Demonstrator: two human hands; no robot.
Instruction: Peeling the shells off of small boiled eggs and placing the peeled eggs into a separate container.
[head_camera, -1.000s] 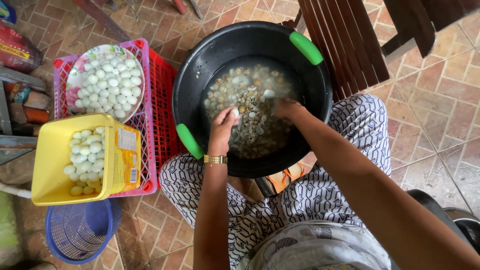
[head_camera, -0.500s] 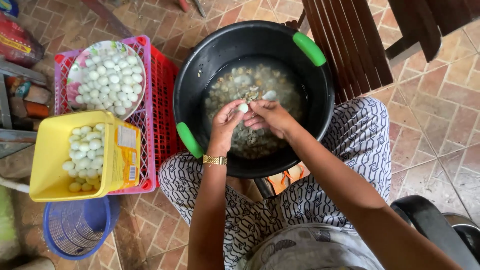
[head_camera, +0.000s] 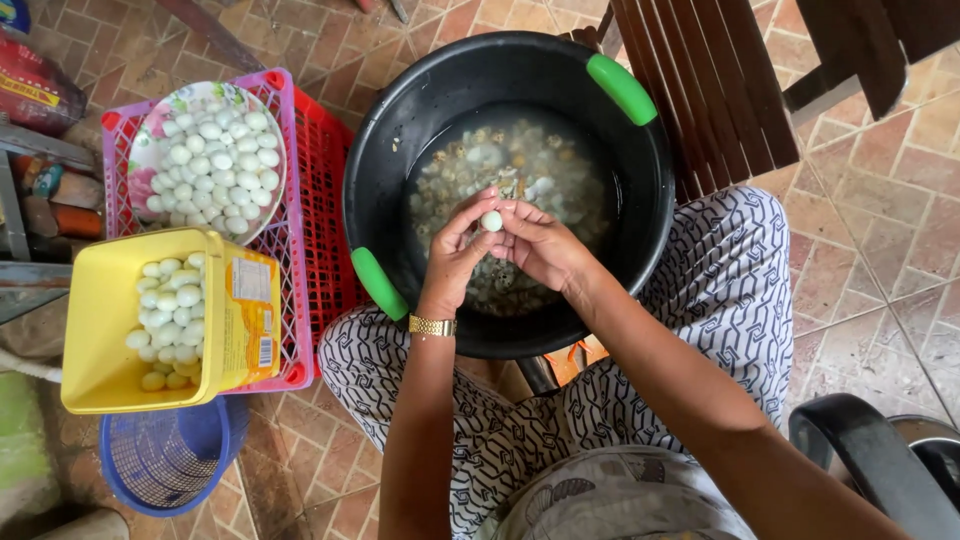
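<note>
Both hands met over the black tub (head_camera: 400, 130): left hand (head_camera: 455, 255) and right hand (head_camera: 545, 245) each had a fingertip grip closed on one small white egg (head_camera: 492, 220), pinched between them above the water. No slack in either grip; the other fingers were curled loosely.

Risks, as I judge them:
- Egg looked wet and slick. Squeeze too hard and it could tear or pop out of the grip, dropping straight below into the pile of unpeeled eggs and shell bits (head_camera: 520, 170), where it would be hard to find.
- Shell fragments could stick to it and get carried along.

Room:
- Tub rim ringed the grip on all sides, green handles (head_camera: 620, 88) beyond and nearer the body.
- Left of the grip: red crate (head_camera: 325, 180) touching the tub, holding a plate of peeled eggs (head_camera: 212, 150) and a yellow tub (head_camera: 95, 330). Path that way crossed the rim.
- Right of the grip: wooden slats (head_camera: 700, 90), close to the tub. Tight.
</note>
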